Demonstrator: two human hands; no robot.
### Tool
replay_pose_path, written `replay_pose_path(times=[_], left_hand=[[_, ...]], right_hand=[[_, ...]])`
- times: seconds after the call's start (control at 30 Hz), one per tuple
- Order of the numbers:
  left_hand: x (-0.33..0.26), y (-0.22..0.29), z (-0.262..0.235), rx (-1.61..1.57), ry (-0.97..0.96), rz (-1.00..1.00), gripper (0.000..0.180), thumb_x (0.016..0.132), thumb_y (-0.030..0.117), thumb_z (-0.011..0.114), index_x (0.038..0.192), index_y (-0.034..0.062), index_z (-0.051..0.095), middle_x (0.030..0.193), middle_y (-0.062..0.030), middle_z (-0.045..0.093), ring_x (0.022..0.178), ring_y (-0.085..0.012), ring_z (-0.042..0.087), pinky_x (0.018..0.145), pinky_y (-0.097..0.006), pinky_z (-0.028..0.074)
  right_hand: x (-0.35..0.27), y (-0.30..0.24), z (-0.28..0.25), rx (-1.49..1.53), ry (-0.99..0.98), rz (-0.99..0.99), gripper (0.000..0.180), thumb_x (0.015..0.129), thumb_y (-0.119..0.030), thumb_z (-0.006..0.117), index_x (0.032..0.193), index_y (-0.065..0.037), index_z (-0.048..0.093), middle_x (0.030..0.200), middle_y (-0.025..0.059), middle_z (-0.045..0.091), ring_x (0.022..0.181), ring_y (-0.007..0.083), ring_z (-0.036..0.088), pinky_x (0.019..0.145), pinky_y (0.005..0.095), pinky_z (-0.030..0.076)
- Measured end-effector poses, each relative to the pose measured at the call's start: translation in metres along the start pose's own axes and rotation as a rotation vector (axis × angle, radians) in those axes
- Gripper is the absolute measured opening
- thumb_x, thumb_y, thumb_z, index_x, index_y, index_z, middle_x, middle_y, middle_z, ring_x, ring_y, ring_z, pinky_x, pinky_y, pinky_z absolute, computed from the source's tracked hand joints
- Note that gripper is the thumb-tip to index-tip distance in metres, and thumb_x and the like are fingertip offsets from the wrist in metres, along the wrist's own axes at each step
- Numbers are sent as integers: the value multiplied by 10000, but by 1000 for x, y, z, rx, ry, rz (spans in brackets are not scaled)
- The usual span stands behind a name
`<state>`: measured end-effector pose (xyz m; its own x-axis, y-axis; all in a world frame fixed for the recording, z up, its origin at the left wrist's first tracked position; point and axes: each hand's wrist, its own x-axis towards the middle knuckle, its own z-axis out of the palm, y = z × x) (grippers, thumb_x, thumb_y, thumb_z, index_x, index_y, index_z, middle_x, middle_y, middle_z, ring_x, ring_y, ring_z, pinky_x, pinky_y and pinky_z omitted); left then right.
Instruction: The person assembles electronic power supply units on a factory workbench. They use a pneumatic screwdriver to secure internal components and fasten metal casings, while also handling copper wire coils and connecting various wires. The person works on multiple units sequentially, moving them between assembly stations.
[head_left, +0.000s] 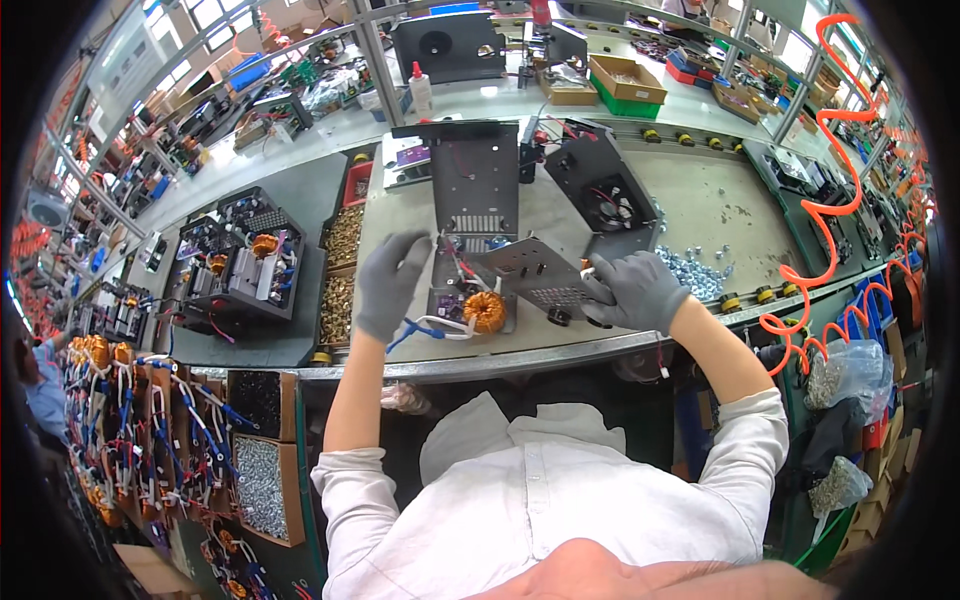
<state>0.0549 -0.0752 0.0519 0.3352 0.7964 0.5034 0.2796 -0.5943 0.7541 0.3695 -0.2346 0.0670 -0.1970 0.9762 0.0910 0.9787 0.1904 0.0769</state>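
Observation:
My right hand [640, 292], in a grey glove, grips the right edge of a black perforated metal panel [535, 272], which is tilted over the workbench. Round black parts show at the panel's lower edge. My left hand [393, 287], also gloved, has its fingers apart and holds nothing that I can see. It is beside an upright black chassis plate [476, 180] with a slotted grille. A copper-wound toroid coil [484, 312] sits between my hands. Blue and white leads [425, 329] run from it toward my left wrist.
Another black housing [605, 190] with wires stands behind the panel. Loose silver screws [692, 270] lie to the right; brass fasteners [342, 235] fill bins on the left. An assembled unit [238, 258] stands further left. An orange coiled hose [835, 170] hangs at right.

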Motion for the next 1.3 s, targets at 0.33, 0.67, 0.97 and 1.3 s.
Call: replay_pose_path(times=[0.33,0.67,0.97,1.3], left_hand=[[-119,0,24,249,-287,560,230,739,220,726,578,128,591,561,-44,550,510,-233,546,509,-354,417],[-137,-44,38,651,-42,136,246,753,230,686,913,61,605,898,-124,608,876,-313,593,764,-455,442],[-83,-59,33,344,-230,-90,623,679,226,726,1209,13,479,1108,-201,593,1075,-390,553,930,-482,417],[-85,-6,-68,295,-134,368,685,641,316,794,1226,49,560,969,-96,633,849,-252,601,801,-386,441]], right_hand=[[27,-8,-65,-110,-619,288,680,882,-638,371,789,-60,717,745,175,672,757,337,671,728,431,513],[56,-64,-37,-154,139,-154,460,740,-365,681,1107,-97,608,1020,101,603,999,297,552,963,429,395],[116,-118,46,195,-151,-387,723,696,-212,694,1356,-85,427,1192,165,539,1137,325,501,990,403,399],[95,-133,0,1803,1,-315,792,648,-80,715,1376,2,414,1183,90,574,1097,145,544,945,308,458]])
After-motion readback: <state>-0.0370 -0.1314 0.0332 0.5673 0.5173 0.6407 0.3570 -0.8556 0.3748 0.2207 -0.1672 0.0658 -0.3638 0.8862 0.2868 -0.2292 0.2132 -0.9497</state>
